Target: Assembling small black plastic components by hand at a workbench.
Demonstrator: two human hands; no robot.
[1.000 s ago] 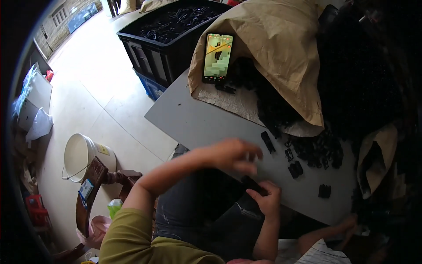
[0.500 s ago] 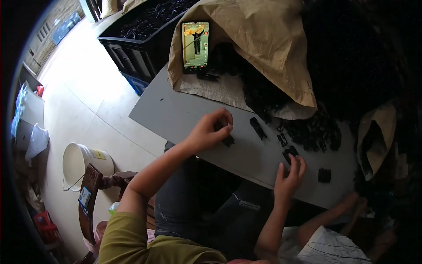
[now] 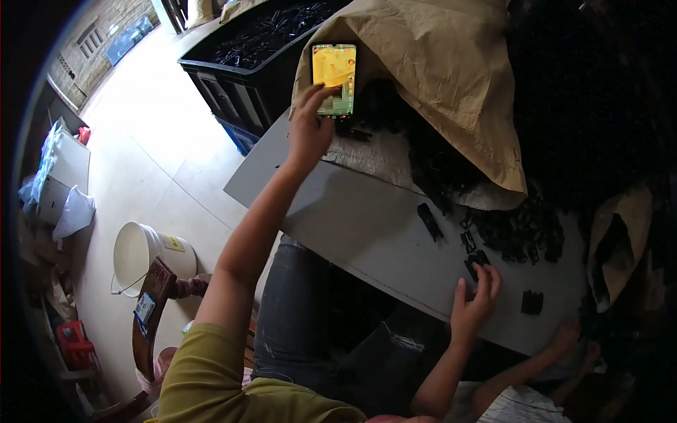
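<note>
A person seen from above is sitting at a flat, smooth grey table (image 3: pixel 367 225); the left hand (image 3: pixel 310 130) is reaching far forward with fingers loosely spread, its fingertips touching the glowing yellow screen of a slim rectangular phone (image 3: pixel 334 79), holding nothing; the phone is leaning against a large crumpled brown paper sack (image 3: pixel 437 77) at the table's far side; the right hand (image 3: pixel 476 299) is resting palm-down near the table's near edge, fingers fanned open, the tips touching a small black plastic clip (image 3: pixel 478 262), not gripping it; more black plastic parts (image 3: pixel 522 233), small and angular, are lying in a loose heap just beyond, spilling from the sack's mouth; one long black piece (image 3: pixel 428 221) is lying apart on bare tabletop; a black ribbed plastic crate (image 3: pixel 261 49) full of dark parts is standing behind the table; a round white plastic bucket (image 3: pixel 144 254) is sitting on the pale tiled floor (image 3: pixel 162 141) at left; another person's hand (image 3: pixel 568 338) is showing at the table's lower right edge.
</note>
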